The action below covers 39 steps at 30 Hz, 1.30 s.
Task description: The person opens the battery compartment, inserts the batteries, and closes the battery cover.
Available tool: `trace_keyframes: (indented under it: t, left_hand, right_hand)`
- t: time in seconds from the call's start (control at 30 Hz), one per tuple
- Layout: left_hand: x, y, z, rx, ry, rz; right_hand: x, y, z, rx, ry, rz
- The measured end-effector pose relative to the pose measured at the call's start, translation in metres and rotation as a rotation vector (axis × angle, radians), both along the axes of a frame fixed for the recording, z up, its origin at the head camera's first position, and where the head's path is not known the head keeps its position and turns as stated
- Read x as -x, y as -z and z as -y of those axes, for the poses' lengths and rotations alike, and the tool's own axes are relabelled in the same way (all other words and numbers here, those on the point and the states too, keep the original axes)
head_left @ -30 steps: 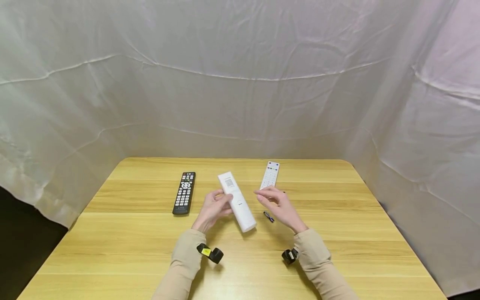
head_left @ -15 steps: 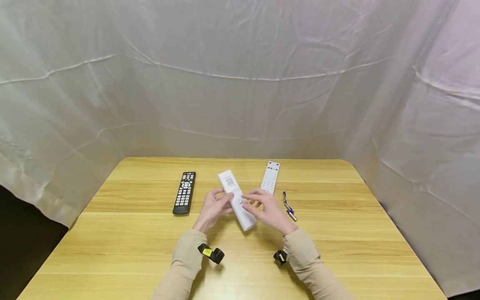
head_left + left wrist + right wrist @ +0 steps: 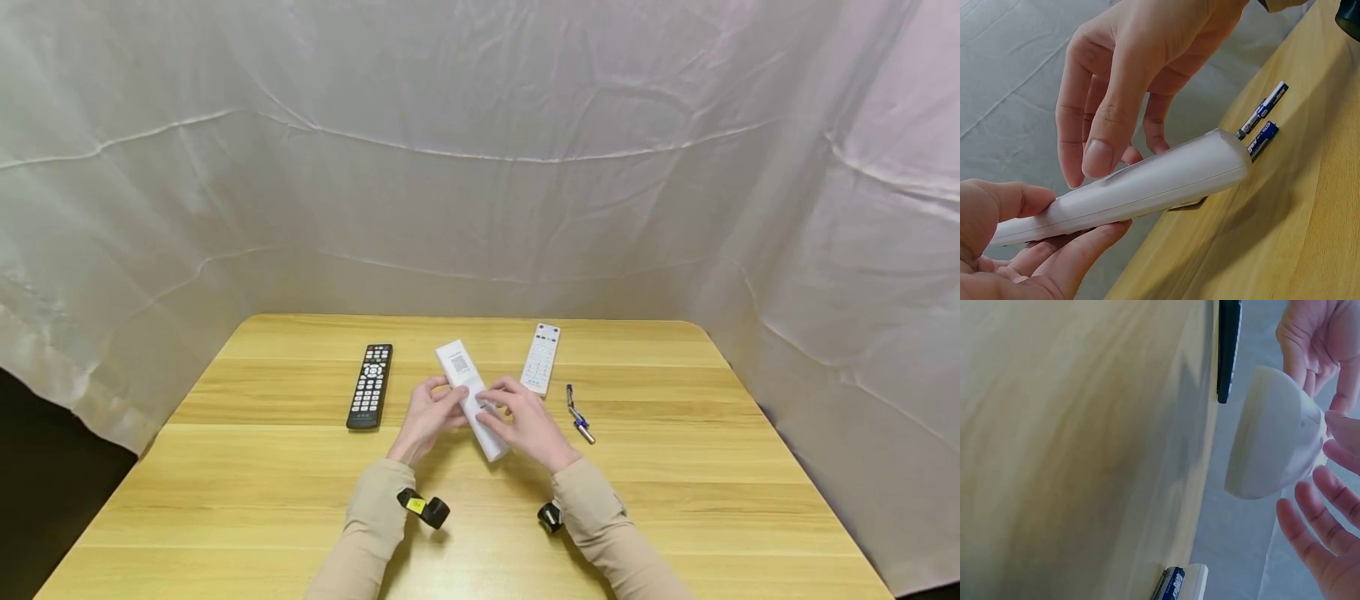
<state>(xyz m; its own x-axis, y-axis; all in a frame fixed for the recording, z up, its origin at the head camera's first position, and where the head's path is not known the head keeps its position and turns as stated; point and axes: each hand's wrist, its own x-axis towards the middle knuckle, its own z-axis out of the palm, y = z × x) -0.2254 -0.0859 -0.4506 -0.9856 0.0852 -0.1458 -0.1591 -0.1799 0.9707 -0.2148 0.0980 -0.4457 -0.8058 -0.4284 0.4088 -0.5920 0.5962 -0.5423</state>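
Observation:
My left hand grips a white remote control by its side, thumb on top and fingers beneath, with the back facing up. In the left wrist view the remote is held tilted above the table. Over its back reaches my right hand, thumb and fingertips bent down at the surface; whether they pinch anything is not plain. A small edge on the back lies under the thumb. Several blue-and-silver batteries rest on the table right of the right hand; the left wrist view also shows batteries beyond the remote.
A black remote control lies buttons up to the left. Behind the right hand lies another white remote control, also buttons up. Both are on the wooden table. Pale cloth hangs around the back and sides.
My right hand has moved left from above the table onto the back of the white remote, uncovering batteries on the right. The left hand keeps its grip almost unmoved.

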Motion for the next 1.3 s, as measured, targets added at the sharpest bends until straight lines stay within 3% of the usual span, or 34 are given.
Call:
trace_keyframes:
  t: [0.53,1.3]
  left_hand:
    - [0.0001,0.0020,-0.0008,0.000,-0.010,-0.010]
    - [-0.0021,0.0003,-0.0009,0.043,-0.012,-0.036]
  right_hand:
    - [0.0035,0.0052,0.0018,-0.030,0.002,-0.051]
    - [0.0000,-0.0004,0.0020,-0.058,0.016,0.048]
